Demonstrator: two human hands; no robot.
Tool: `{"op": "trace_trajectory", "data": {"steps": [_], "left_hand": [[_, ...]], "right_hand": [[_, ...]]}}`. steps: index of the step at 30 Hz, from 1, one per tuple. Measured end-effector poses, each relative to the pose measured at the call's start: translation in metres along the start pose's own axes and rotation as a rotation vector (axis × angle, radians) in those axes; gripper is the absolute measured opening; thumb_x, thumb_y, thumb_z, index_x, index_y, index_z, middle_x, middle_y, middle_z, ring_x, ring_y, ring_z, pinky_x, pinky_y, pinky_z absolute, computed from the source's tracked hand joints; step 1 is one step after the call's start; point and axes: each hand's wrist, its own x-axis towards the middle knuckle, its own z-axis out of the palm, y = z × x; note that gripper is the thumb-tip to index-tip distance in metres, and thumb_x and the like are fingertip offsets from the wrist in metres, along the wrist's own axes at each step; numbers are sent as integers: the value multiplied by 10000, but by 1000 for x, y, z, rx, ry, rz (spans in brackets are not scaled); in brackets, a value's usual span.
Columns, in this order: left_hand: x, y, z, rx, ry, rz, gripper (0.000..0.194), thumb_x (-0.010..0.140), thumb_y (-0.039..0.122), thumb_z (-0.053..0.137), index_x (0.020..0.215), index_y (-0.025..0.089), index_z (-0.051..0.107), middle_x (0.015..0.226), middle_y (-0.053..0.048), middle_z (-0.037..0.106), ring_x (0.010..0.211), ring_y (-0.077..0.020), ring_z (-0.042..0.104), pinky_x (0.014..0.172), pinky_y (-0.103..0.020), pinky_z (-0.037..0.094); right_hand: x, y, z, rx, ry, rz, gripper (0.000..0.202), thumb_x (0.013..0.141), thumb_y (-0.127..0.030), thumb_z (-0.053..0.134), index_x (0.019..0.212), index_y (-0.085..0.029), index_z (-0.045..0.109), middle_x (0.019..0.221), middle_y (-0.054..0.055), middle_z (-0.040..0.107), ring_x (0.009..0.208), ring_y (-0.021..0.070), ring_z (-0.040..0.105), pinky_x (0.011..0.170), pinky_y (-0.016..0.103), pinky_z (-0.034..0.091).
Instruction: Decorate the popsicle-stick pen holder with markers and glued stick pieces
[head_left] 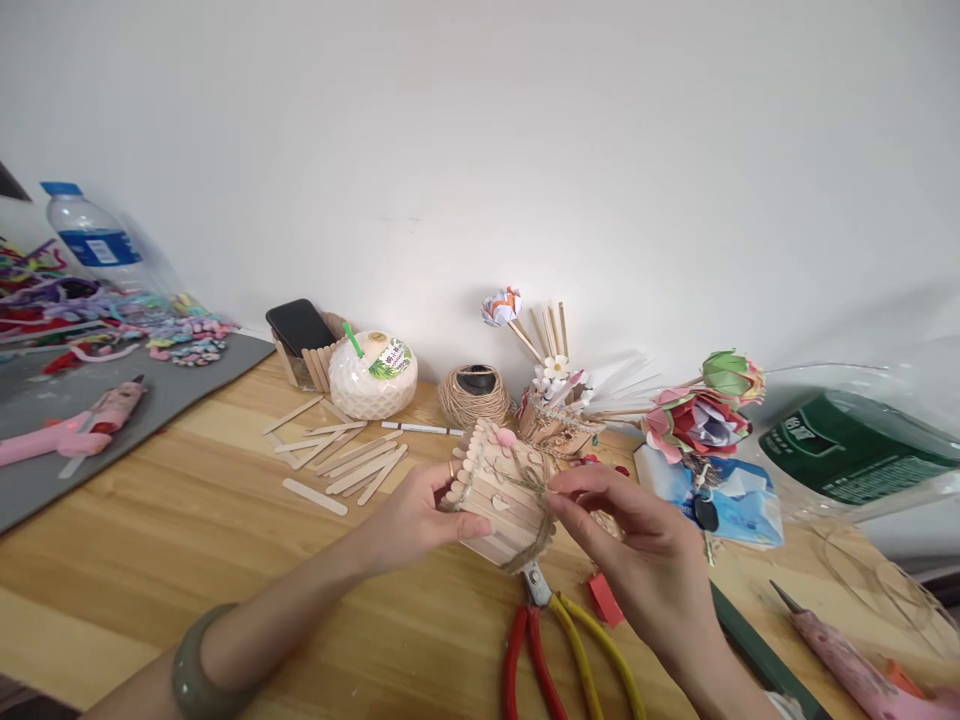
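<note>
A small box made of wooden craft sticks [499,515] is held tilted above the table, with a twine bow, a pink pompom and small wooden hearts on its face. My left hand [420,515] grips it from the left, thumb on the front and a ring on one finger. At the box's right edge, my right hand [637,540] pinches the twine [534,480] between thumb and fingertips. Just below lie pliers [538,590] with red and yellow handles. Loose craft sticks [367,470] are scattered to the left.
Along the wall stand a phone [300,325] in a stick holder, a white coconut [373,385], a twine ball [474,398] and a holder with paper flowers [697,420]. Glue guns lie left [82,425] and right [847,650]. A blue packet [750,510] is behind my right hand.
</note>
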Motion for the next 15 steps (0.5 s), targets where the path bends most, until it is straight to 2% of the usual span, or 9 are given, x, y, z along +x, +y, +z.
{"op": "trace_trajectory", "data": {"steps": [4,7,10,15], "left_hand": [[1,1,1,-3,-21,28,181,662,256,739,811,167,688,787,-6,674,789,-184,608,744,-265,470],[1,2,2,4,-32,40,129,673,222,719,782,167,679,757,3,662,799,-182,603,759,-260,464],[1,3,3,27,-8,32,156,659,226,725,789,159,673,783,-7,670,789,-185,599,758,-267,464],[1,1,2,53,-18,6,213,655,259,725,817,140,654,811,-13,660,772,-180,579,738,-269,456]], "right_hand": [[3,0,3,-55,-9,-63,92,818,-190,630,805,-241,705,833,41,660,762,184,607,625,284,504],[2,-2,6,-89,-72,-55,123,846,-184,589,823,-233,700,801,35,684,737,182,627,644,288,513],[1,-2,9,-138,-134,-42,113,862,-212,572,850,-225,684,792,32,700,698,180,638,649,291,519],[1,-5,13,-209,-159,-24,89,860,-194,564,828,-208,646,741,18,691,653,173,634,636,280,512]]}}
